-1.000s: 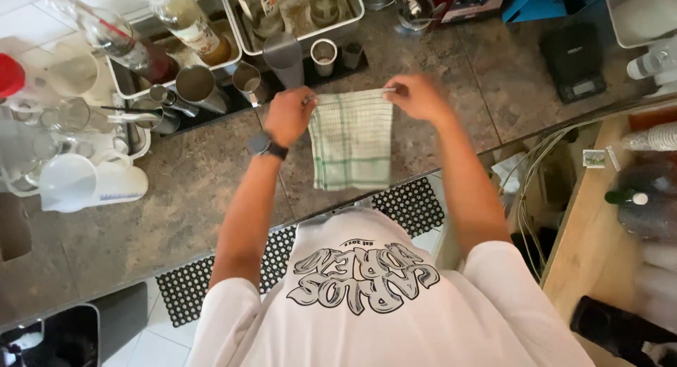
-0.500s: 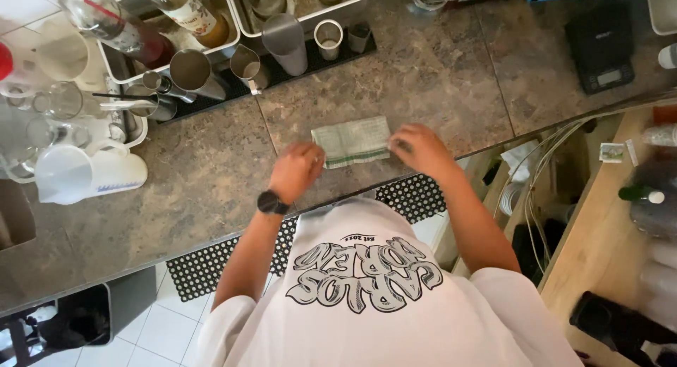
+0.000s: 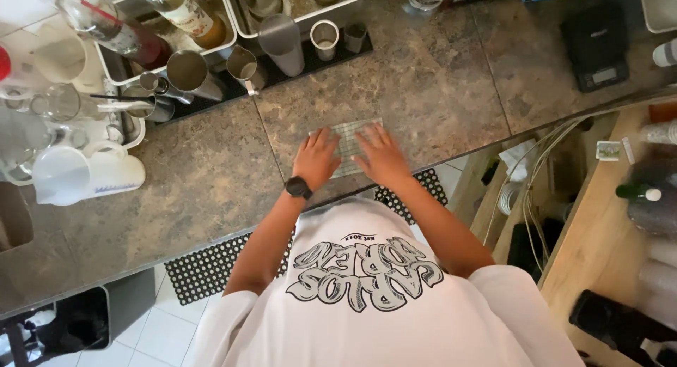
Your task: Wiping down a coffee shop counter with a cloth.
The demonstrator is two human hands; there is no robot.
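A folded green-and-white checked cloth (image 3: 350, 133) lies on the brown stone counter (image 3: 430, 92) near its front edge. My left hand (image 3: 314, 157), with a black watch (image 3: 298, 188) on its wrist, lies flat on the cloth's left part. My right hand (image 3: 379, 154) rests flat on the right part, fingers spread. The two hands sit side by side, almost touching, and cover most of the cloth.
Behind the cloth stand metal cups (image 3: 189, 72) and a steel shaker (image 3: 282, 41) on a black bar mat. A white jug (image 3: 88, 176) and glasses sit at the left, a black scale (image 3: 596, 53) at the back right. A wooden shelf (image 3: 606, 233) with bottles is to the right.
A second ago both hands held the cloth spread out above the counter. It has since been folded smaller, and both hands now lie flat on it.
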